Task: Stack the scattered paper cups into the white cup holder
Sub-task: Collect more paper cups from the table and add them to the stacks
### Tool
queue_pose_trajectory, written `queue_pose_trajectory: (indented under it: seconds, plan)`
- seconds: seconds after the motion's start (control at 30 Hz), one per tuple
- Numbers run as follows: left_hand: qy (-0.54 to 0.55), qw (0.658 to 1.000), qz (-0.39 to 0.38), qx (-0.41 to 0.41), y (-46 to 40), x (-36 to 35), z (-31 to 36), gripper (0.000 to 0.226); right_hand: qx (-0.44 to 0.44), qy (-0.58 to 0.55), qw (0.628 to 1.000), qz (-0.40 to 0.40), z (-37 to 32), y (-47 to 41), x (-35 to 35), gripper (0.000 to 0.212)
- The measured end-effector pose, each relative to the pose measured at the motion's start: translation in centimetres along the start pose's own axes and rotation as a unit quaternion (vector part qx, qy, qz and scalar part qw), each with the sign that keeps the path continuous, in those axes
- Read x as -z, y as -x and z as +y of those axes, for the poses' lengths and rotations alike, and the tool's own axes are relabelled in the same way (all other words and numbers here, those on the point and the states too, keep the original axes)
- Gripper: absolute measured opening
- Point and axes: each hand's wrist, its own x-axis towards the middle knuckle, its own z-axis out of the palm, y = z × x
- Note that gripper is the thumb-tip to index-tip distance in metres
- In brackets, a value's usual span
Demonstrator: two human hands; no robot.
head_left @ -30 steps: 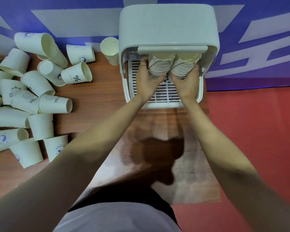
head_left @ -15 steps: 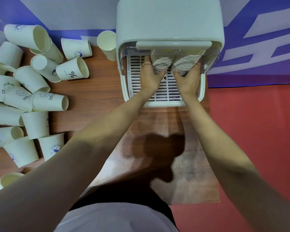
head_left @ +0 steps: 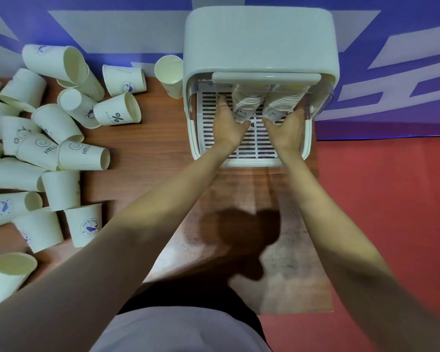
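Along the left edge of the wooden table point(head_left: 148, 153) lies a heap of scattered paper cups point(head_left: 48, 148), most tipped on their sides, several overlapping or touching; printed marks include "HELLO" with a smiley, a percent sign and a blue whale emblem. One upright paper cup point(head_left: 7, 278) stands at the near left corner, apart from the heap. A further tilted cup point(head_left: 169, 77) leans at the far edge, just beside the left wall of the white cup holder point(head_left: 261, 44). The holder sits at the far right corner of the table, its domed lid raised and its slatted tray point(head_left: 254, 144) exposed. Inside, two nested stacks lie angled, rims toward the back: the left stack of cups point(head_left: 245, 104) and the right stack of cups point(head_left: 281, 104), side by side and touching or nearly so. The left hand point(head_left: 229, 125) is curled around the base end of the left stack, fingers along its outer left side, thumb beneath. The right hand point(head_left: 286, 128) grasps the base end of the right stack in like manner, fingers on its outer right side. Both forearms extend over the table's near edge. Beyond the right edge lies a red floor point(head_left: 386, 212); a blue-and-white wall point(head_left: 112, 26) stands behind the far edge.
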Motion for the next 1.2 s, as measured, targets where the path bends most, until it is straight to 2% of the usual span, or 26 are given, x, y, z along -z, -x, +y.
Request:
queue_pose_trajectory:
  seconds: [0.03,0.1,0.23,0.4,0.5,0.87,1.0,1.07,1.2]
  plan:
    - [-0.015,1.0,-0.005,0.013,0.7,0.6,0.1,0.078,0.0,0.012,1.0,-0.003,-0.3,0.6,0.3,0.085]
    - [-0.026,1.0,-0.003,0.006,2.3,2.2,0.0,0.061,0.003,0.022,1.0,0.004,-1.1,2.5,1.1,0.086]
    - [-0.006,0.995,0.058,-0.081,6.6,6.6,-1.1,0.04,0.075,0.006,0.997,0.003,-3.0,7.8,2.1,0.066]
    - [-0.019,0.979,0.12,-0.162,11.7,13.3,-4.8,0.036,0.2,0.009,0.978,-0.058,-4.7,14.9,1.6,0.055]
    - [-0.067,0.972,0.131,-0.186,14.2,17.2,-7.6,0.037,0.235,0.042,0.965,-0.107,-5.9,19.0,0.7,0.052]
    - [-0.127,0.975,0.08,-0.164,21.3,31.8,-17.2,0.032,0.252,0.116,0.92,-0.276,-11.1,31.7,-5.7,0.056]
    - [-0.187,0.975,0.063,-0.098,22.2,37.1,-21.1,0.027,0.278,0.127,0.9,-0.312,-13.6,34.4,-8.5,0.058]
    - [-0.237,0.969,0.018,-0.066,22.4,39.9,-22.7,0.031,0.286,0.129,0.893,-0.323,-14.8,35.4,-9.9,0.058]
    - [-0.349,0.928,-0.116,-0.057,23.0,43.8,-24.1,0.044,0.296,0.136,0.888,-0.324,-16.3,36.3,-12.3,0.06]
